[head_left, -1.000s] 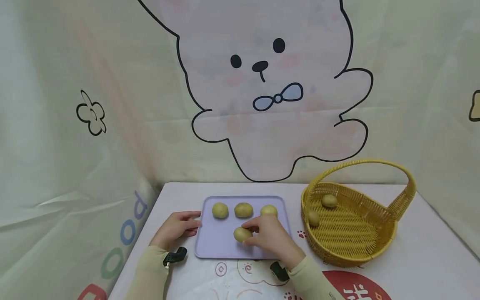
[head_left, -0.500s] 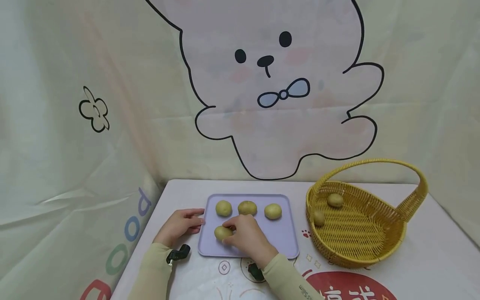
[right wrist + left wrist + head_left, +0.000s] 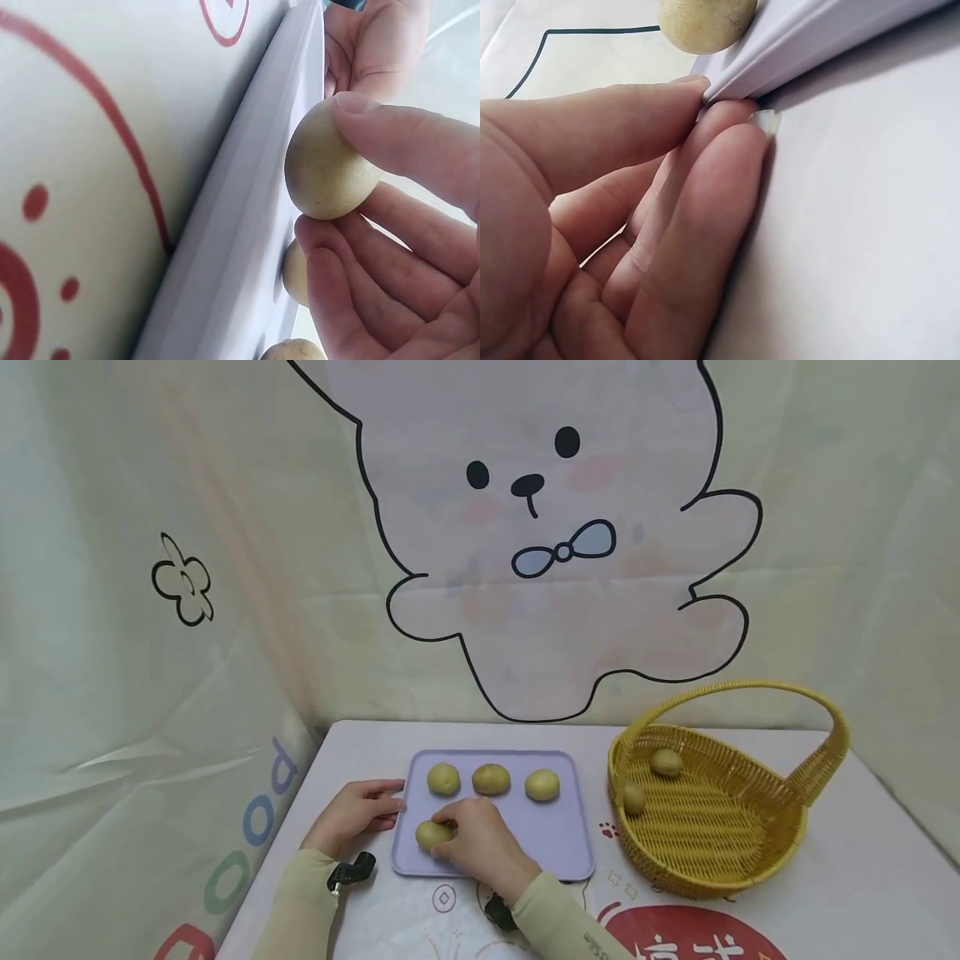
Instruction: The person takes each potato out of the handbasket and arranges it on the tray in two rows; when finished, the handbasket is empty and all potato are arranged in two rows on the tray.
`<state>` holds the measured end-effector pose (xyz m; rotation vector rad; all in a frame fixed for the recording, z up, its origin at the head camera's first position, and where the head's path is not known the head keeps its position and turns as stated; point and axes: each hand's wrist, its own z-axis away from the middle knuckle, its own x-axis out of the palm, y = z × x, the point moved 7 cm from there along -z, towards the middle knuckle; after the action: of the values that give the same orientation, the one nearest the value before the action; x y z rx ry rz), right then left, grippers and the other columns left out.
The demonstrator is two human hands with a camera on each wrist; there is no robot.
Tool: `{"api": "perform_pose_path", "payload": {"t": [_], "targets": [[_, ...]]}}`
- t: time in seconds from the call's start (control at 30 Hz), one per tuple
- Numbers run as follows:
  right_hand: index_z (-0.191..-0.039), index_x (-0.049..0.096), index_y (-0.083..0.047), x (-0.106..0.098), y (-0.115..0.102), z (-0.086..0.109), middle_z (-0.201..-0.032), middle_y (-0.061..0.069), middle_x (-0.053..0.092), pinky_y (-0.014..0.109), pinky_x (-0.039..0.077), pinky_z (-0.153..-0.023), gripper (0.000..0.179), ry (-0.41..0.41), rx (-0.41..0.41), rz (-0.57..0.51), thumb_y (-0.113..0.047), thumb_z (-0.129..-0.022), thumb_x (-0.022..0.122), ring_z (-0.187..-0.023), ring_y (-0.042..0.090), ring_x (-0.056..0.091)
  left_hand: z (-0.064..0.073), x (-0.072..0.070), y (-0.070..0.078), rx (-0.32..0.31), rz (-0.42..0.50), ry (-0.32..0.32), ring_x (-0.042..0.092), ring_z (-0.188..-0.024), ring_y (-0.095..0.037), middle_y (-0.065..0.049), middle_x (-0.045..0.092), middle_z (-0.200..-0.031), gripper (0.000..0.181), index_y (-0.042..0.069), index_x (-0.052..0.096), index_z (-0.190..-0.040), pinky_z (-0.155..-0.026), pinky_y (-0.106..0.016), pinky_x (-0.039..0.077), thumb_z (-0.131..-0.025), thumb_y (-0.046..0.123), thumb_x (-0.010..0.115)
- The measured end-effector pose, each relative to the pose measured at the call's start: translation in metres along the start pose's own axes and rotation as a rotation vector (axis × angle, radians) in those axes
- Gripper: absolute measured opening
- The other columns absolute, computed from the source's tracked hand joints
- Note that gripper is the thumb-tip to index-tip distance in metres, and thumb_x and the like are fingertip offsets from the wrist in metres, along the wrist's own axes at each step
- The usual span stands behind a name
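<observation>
The right hand has thumb and fingers clamped on a yellowish, oval potato at the near left part of a pale purple, rectangular tray. The left hand pinches the tray's left rim, which the left wrist view shows closer. Only the head view shows the whole row of three similar potatoes behind, and the yellow, woven basket holding two more.

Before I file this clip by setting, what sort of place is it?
Probably a small staged recording corner: a pale wrinkled backdrop printed with a cartoon animal, a white-covered table bearing a lilac rectangular tray of oval yellowish potatoes, and small black wrist-worn devices.
</observation>
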<state>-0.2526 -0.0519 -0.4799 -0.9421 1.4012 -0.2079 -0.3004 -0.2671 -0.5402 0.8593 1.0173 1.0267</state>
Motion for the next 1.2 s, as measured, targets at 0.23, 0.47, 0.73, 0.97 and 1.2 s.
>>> {"api": "perform_pose_path", "payload": {"t": [0.23, 0.47, 0.73, 0.97, 1.2], "targets": [[-0.114, 0.085, -0.011, 0.005, -0.001, 0.0, -0.103, -0.002, 0.083, 0.029, 0.061, -0.086, 0.037, -0.012, 0.029, -0.014, -0.015, -0.078, 0.096, -0.096, 0.008, 0.073, 0.001, -0.003, -0.001, -0.001, -0.004, 0.012, 0.069, -0.08, -0.009, -0.001, 0.068, -0.09, 0.051, 0.002, 0.068, -0.144, -0.074, -0.021, 0.063, -0.097, 0.015, 0.08], [-0.114, 0.085, -0.01, 0.006, 0.0, -0.002, -0.104, -0.001, 0.083, 0.027, 0.059, -0.082, 0.037, -0.004, 0.039, -0.045, -0.015, -0.079, 0.096, -0.093, 0.007, 0.071, 0.003, -0.003, -0.001, -0.004, -0.012, 0.013, 0.069, -0.08, -0.01, -0.002, 0.069, -0.089, 0.05, 0.002, 0.068, -0.144, -0.074, -0.021, 0.063, -0.097, 0.016, 0.08], [-0.114, 0.084, -0.008, 0.006, 0.007, -0.004, -0.102, 0.0, 0.082, 0.026, 0.058, -0.081, 0.037, -0.008, 0.032, -0.058, -0.017, -0.08, 0.095, -0.091, 0.007, 0.07, -0.001, -0.003, -0.003, -0.011, 0.0, 0.022, 0.071, -0.08, -0.01, -0.002, 0.073, -0.095, 0.05, 0.004, 0.07, -0.142, -0.074, -0.022, 0.064, -0.096, 0.017, 0.082], [-0.114, 0.083, -0.008, 0.005, 0.011, -0.003, -0.099, -0.001, 0.081, 0.025, 0.058, -0.079, 0.037, -0.01, 0.042, -0.077, -0.016, -0.08, 0.095, -0.09, 0.009, 0.071, -0.003, -0.001, -0.001, 0.003, -0.003, 0.016, 0.071, -0.081, -0.009, -0.003, 0.076, -0.101, 0.049, 0.004, 0.07, -0.142, -0.074, -0.022, 0.063, -0.095, 0.016, 0.082], [-0.114, 0.083, -0.007, 0.006, 0.011, -0.003, -0.097, -0.001, 0.08, 0.025, 0.056, -0.077, 0.037, -0.014, 0.058, -0.094, -0.014, -0.08, 0.095, -0.089, 0.01, 0.07, -0.003, -0.003, -0.003, -0.006, 0.011, 0.011, 0.071, -0.081, -0.009, -0.003, 0.076, -0.101, 0.049, 0.003, 0.069, -0.143, -0.075, -0.022, 0.063, -0.096, 0.014, 0.081]]}}
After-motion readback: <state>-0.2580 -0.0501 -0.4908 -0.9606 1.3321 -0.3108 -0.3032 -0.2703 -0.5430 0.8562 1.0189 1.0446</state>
